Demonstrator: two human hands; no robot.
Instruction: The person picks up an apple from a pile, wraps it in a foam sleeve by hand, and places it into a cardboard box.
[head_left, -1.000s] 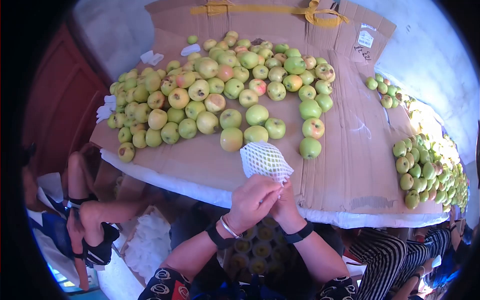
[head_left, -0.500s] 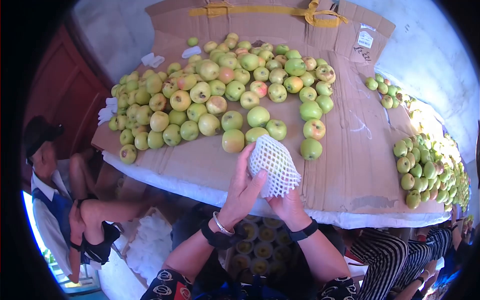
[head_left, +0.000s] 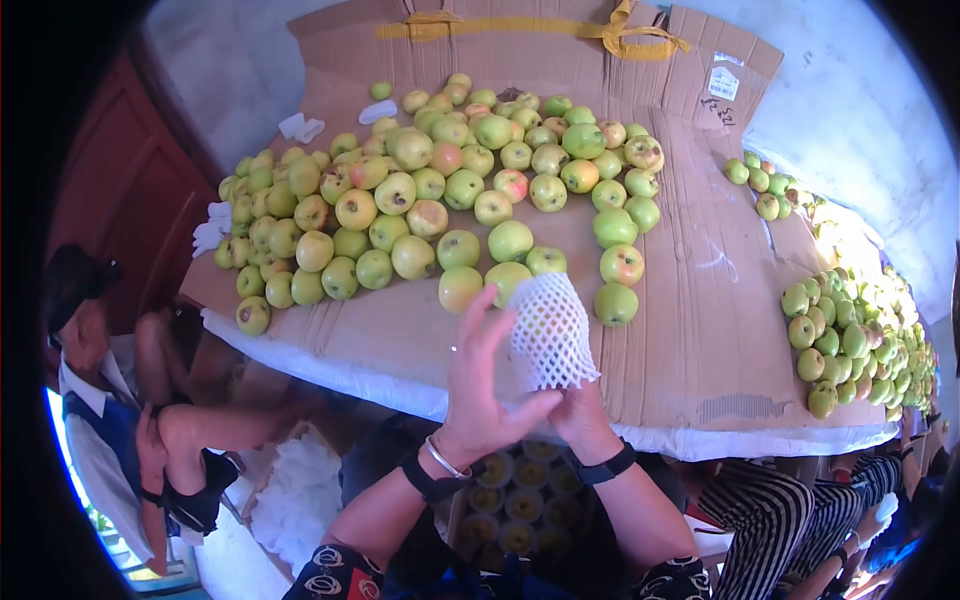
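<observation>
A white foam net [head_left: 552, 330] with an apple inside stands upright above the table's front edge. My right hand [head_left: 583, 408] holds it from below, its fingers mostly hidden behind the net. On the net's left side is my left hand [head_left: 484, 380], its fingers raised and spread, thumb stretched toward the net's lower end. Nothing is in that hand. Just beyond the net lie green and yellowish apples [head_left: 460, 289] on the cardboard, part of a large pile [head_left: 395, 192].
More apples [head_left: 845, 340] lie at the right. White foam nets [head_left: 211, 228] sit at the cardboard's left edge. Below are a box of netted apples [head_left: 522, 503] and white nets [head_left: 300, 490]. A person [head_left: 105, 400] sits at the left; striped trousers [head_left: 755, 520] show at lower right.
My left hand has come off the net and its fingers have opened. The net now stands more upright in my right hand. The whole view has shifted slightly.
</observation>
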